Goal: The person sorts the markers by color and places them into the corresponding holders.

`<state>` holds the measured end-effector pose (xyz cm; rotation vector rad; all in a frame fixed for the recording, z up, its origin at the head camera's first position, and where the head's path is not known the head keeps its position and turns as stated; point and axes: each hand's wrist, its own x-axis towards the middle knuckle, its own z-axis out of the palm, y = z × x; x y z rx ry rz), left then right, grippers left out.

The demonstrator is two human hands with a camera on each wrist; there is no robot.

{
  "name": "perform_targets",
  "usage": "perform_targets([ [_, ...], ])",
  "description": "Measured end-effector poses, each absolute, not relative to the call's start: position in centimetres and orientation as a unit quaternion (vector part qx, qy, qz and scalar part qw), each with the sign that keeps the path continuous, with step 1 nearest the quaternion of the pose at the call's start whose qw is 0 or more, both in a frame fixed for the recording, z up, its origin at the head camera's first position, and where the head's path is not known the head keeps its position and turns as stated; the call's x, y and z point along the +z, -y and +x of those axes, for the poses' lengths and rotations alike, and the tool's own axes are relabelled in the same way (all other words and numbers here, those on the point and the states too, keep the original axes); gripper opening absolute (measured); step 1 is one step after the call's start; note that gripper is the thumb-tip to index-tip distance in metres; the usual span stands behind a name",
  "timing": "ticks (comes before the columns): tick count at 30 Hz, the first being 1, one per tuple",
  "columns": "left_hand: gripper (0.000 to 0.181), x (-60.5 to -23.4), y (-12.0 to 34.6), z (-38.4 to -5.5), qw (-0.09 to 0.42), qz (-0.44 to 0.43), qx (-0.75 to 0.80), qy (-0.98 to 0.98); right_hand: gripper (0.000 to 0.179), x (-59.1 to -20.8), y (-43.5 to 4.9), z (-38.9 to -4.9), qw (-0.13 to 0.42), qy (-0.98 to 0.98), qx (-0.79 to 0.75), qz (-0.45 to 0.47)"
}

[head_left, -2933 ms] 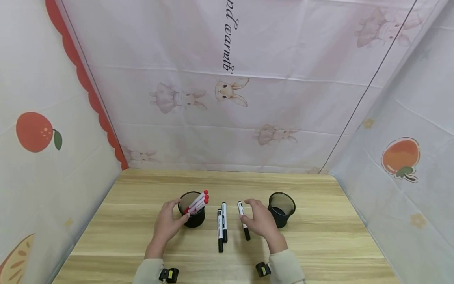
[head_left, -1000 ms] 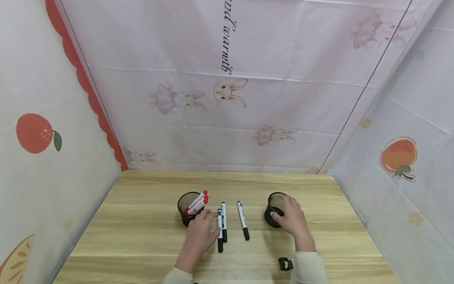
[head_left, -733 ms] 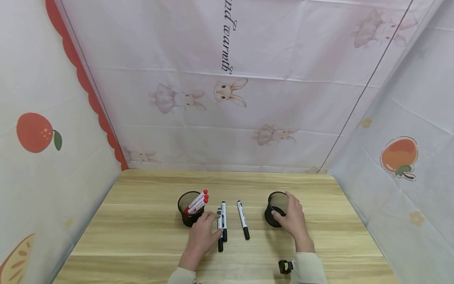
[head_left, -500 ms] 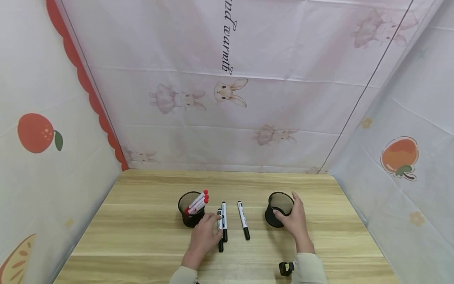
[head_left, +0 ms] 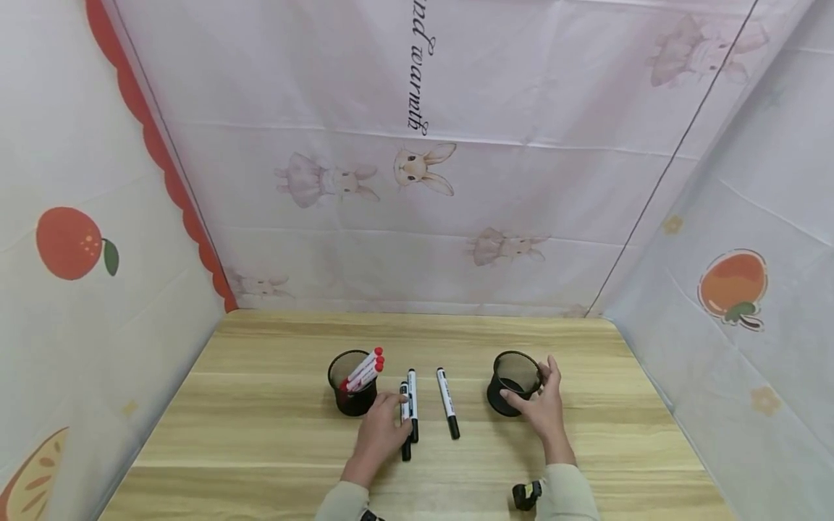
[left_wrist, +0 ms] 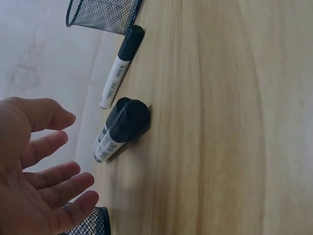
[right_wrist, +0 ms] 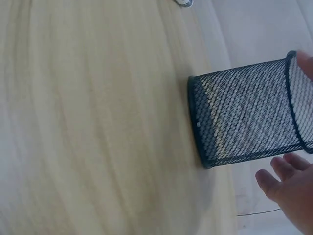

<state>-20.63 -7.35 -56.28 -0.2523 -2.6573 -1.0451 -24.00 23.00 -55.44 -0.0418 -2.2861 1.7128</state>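
My left hand (head_left: 383,432) is over two black-capped white markers (left_wrist: 121,128) lying side by side, its fingers loosely bent. In the left wrist view, there is a gap between the fingers and these markers. My right hand (head_left: 542,405) is at a black mesh pen cup (head_left: 504,399) standing upright on the right. Its thumb overlaps the cup's near wall, and the other fingers are spread outside its right side. In the right wrist view, the thumb is at the rim and the fingertips (right_wrist: 266,180) are beside the mesh. A third black-capped marker (head_left: 447,401) lies between the hands.
A second black mesh pen cup (head_left: 355,405) stands left of the markers, holding red-tipped white markers (head_left: 365,371) that lean right. The wooden table (head_left: 274,347) is enclosed by printed cloth walls (head_left: 417,268) at the back and sides.
My left hand has moved right from the left cup to the paired markers. My right hand has left the single marker for the right cup, its fingers shifting outside the cup's right side.
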Motion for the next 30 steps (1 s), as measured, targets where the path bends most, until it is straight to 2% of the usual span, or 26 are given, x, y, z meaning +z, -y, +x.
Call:
perform_targets([
  [11, 0.038, -56.6, 7.4, -21.4, 0.107, -0.075, -0.400, 0.907, 0.119, -56.8, -23.8, -25.0, 0.084, 0.755, 0.650, -0.008],
  [22, 0.039, -56.5, 7.5, -22.1, 0.085, -0.075, -0.421, 0.900, 0.104, -56.8, -24.7, -26.2, 0.036, 0.765, 0.643, 0.016],
  [30, 0.039, -56.3, 7.2, -22.2, 0.052, -0.053, -0.434, 0.898, 0.091, -57.5, -25.0, -27.0, 0.036, 0.767, 0.639, 0.048],
])
